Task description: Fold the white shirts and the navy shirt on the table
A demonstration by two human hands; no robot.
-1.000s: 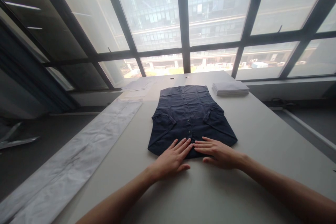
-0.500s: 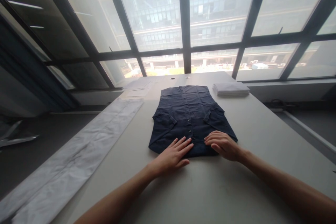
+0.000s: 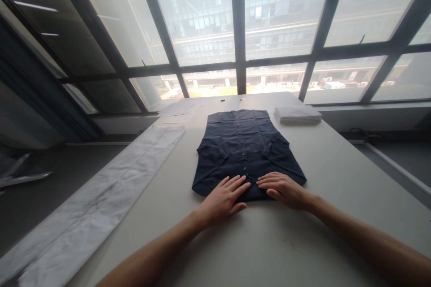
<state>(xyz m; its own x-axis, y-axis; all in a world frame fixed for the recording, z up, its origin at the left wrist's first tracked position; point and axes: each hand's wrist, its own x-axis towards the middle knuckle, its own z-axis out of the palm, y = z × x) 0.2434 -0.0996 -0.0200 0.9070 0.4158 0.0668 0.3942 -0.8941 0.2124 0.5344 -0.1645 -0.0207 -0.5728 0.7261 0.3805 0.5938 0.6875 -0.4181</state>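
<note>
A dark navy buttoned shirt point(image 3: 240, 139) lies flat on the white table point(image 3: 256, 242), its sleeves folded inward over the front and its row of buttons running down the middle. My left hand point(image 3: 226, 197) rests palm down with spread fingers on the shirt's near edge, left of the button line. To the right of that line, my right hand point(image 3: 283, 189) lies on the same edge, fingers stretched out and thumb apart. Neither hand grips the cloth. The fabric beneath both palms is hidden.
Along the table's left side lies a long strip of crumpled white cloth point(image 3: 111, 202). Sheets of white paper point(image 3: 177, 112) are at the far left, and a stack of folded white cloth or paper point(image 3: 297, 115) sits at the far right. Tall windows point(image 3: 202, 18) stand behind the table.
My right hand lifted slightly and shifted right and away, then came back down toward the shirt's near edge. My left hand has stayed on the cloth almost unmoved.
</note>
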